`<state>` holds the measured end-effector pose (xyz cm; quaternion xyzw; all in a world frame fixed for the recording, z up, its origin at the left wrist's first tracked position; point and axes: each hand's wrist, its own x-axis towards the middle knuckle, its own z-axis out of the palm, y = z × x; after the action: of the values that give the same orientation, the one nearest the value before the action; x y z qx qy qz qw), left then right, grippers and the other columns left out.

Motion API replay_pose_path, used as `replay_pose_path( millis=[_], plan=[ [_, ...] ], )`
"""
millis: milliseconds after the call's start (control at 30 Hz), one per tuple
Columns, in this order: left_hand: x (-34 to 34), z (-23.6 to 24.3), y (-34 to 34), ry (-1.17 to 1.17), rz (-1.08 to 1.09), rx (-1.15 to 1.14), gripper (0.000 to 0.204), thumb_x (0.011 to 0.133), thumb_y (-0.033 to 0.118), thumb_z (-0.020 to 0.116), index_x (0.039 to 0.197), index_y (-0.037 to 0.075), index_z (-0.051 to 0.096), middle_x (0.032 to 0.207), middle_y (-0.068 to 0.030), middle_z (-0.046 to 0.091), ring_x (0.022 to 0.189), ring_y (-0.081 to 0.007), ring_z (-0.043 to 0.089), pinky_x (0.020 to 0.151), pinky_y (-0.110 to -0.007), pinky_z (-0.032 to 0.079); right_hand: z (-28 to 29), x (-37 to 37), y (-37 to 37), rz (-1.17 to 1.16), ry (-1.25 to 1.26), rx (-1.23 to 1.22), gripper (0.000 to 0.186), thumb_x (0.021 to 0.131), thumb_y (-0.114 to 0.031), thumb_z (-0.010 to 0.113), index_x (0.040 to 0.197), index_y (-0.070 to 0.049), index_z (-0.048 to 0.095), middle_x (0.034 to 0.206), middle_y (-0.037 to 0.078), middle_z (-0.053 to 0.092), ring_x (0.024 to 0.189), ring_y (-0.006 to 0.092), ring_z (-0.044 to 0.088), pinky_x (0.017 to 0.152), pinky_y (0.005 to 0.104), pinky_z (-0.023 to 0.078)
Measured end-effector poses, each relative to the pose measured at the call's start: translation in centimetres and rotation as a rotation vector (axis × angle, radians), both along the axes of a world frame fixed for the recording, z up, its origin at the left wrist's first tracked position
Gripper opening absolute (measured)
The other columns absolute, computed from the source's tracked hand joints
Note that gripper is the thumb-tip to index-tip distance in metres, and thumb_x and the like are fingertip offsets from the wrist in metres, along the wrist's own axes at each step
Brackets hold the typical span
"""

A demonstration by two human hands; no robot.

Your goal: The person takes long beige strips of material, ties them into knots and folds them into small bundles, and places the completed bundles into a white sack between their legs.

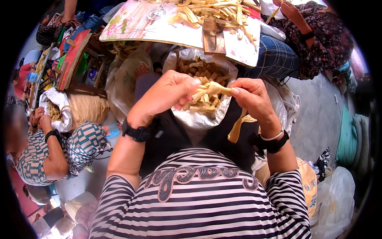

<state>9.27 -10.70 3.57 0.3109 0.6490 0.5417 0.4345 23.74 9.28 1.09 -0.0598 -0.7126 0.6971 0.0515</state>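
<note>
A pale yellow, flat strip point(215, 88) with a knot in it is stretched between my hands, above an open white sack point(184, 118). My left hand point(172, 92) is closed at the knot's left side, its fingertips a little blurred. My right hand point(254, 98) pinches the other end between thumb and forefinger. A long loose tail of yellow strip point(236, 129) hangs below my right hand. Many knotted yellow pieces point(209, 71) lie in the sack under my hands.
Ahead stands a flower-patterned table point(139, 28) with a heap of yellow strips point(195, 14) and a wooden block point(214, 36) at its near edge. Co-workers sit at the left point(47, 151) and far right point(326, 40). A clear plastic bag point(334, 199) lies at lower right.
</note>
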Motion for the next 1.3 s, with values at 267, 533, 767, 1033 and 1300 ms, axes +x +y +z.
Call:
replay_pose_path(
  millis=[267, 533, 767, 1033, 1300],
  plan=[
    [0.9, 0.2, 1.5, 0.945, -0.147, 0.027, 0.031, 0.084, 0.028, 0.057, 0.102, 0.003, 0.056, 0.09, -0.0172, 0.061, 0.083, -0.0319, 0.06, 0.067, -0.036, 0.046, -0.9, -2.0, -1.0, 0.02, 0.092, 0.151, 0.017, 0.082, -0.013, 0.063, 0.08, 0.003, 0.064, 0.061, -0.001, 0.053, 0.057, 0.0049, 0.045, 0.05, 0.0212, 0.036],
    [-0.5, -1.1, 3.4, 0.576, -0.191, -0.158, 0.027, 0.089, 0.024, 0.053, 0.077, 0.0, 0.056, 0.052, -0.0066, 0.053, 0.047, -0.0134, 0.052, 0.047, -0.028, 0.04, -0.4, -2.3, 1.7, -0.033, 0.044, 0.259, 0.015, 0.08, -0.012, 0.062, 0.077, 0.003, 0.063, 0.058, 0.001, 0.054, 0.054, 0.0057, 0.046, 0.048, 0.0221, 0.036],
    [-2.1, -0.9, 2.8, -0.161, -0.103, -0.047, 0.04, 0.088, 0.025, 0.057, 0.053, 0.004, 0.054, 0.044, 0.0024, 0.043, 0.039, -0.0041, 0.035, 0.038, -0.02, 0.025, -0.2, -2.2, 2.9, -0.031, 0.024, 0.248, 0.016, 0.081, -0.013, 0.062, 0.076, 0.003, 0.063, 0.056, 0.001, 0.051, 0.053, 0.0056, 0.043, 0.047, 0.0227, 0.035],
    [-7.3, -1.3, 6.5, 0.12, 0.108, -0.018, 0.039, 0.09, 0.026, 0.053, 0.057, 0.007, 0.051, 0.048, 0.004, 0.042, 0.042, -0.0027, 0.033, 0.04, -0.019, 0.024, -0.9, -8.3, 6.9, -0.088, -0.063, 0.087, 0.021, 0.084, -0.017, 0.051, 0.074, -0.001, 0.059, 0.059, -0.004, 0.047, 0.054, 0.0046, 0.04, 0.048, 0.0221, 0.032],
    [-10.3, -3.9, 8.8, 0.089, 0.266, -0.018, 0.032, 0.088, 0.025, 0.056, 0.064, 0.005, 0.054, 0.051, 0.0038, 0.045, 0.041, -0.0028, 0.034, 0.038, -0.019, 0.025, -3.0, -13.1, 7.4, -0.344, 0.104, 0.47, 0.019, 0.077, -0.015, 0.054, 0.077, 0.002, 0.062, 0.063, 0.013, 0.06, 0.06, 0.0181, 0.056, 0.059, 0.0303, 0.044]
  ],
)
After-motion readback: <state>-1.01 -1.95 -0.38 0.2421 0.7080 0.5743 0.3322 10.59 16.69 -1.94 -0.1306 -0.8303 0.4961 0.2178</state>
